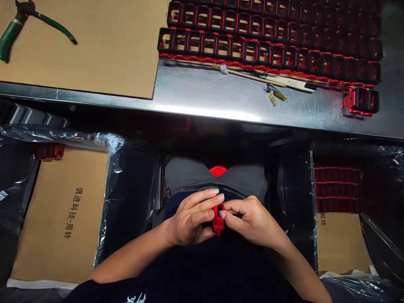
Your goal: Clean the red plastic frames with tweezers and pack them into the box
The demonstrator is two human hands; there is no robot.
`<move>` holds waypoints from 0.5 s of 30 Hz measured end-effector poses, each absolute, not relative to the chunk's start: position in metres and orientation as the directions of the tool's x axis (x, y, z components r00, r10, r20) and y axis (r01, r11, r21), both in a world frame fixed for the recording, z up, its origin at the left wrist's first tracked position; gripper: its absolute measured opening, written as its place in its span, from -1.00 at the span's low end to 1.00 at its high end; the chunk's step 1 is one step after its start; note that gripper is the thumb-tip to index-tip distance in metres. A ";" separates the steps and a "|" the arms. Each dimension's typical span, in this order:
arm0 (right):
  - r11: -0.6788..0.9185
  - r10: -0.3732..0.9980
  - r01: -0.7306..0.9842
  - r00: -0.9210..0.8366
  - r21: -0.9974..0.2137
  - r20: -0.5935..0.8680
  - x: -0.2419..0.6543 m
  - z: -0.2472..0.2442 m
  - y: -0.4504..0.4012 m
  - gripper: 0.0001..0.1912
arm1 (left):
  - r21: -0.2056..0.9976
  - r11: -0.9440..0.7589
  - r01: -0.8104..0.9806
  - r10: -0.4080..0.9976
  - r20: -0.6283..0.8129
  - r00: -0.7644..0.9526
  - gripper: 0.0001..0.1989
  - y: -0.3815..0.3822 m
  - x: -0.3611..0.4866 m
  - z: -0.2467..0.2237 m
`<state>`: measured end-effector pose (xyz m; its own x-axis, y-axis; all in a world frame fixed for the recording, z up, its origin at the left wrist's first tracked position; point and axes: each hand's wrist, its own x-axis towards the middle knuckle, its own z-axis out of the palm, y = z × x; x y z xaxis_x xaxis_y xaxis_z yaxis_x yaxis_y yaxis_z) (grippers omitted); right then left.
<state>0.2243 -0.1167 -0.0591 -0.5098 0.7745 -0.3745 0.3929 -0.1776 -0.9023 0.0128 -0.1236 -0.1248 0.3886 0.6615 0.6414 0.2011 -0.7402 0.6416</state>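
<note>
Close to my body, above my lap, both hands are closed on one small red-and-black plastic part [218,223]. My left hand [195,216] grips it from the left, with fingers along its side and the thumb below. From the right, my right hand [252,219] pinches its upper end between thumb and forefinger. The part stands roughly upright, and its red face with small holes points toward me. My fingers hide much of its black portion. Whether my right fingertips also hold some smaller piece I cannot tell.
Rows of red-and-black parts [221,45] fill the back of the metal bench [195,92]. A single similar part [361,102], a cotton-tipped stick [252,78] and a marker [290,82] lie there. Green-handled pliers [23,12] rest on cardboard [104,50]. Plastic-lined bins [110,189] flank me.
</note>
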 end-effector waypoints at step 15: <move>-0.242 0.774 0.373 -0.483 -0.896 -0.410 0.217 -0.053 -0.116 -0.65 | 0.735 -0.654 0.176 0.736 0.566 0.372 -0.09 -0.122 0.014 -0.123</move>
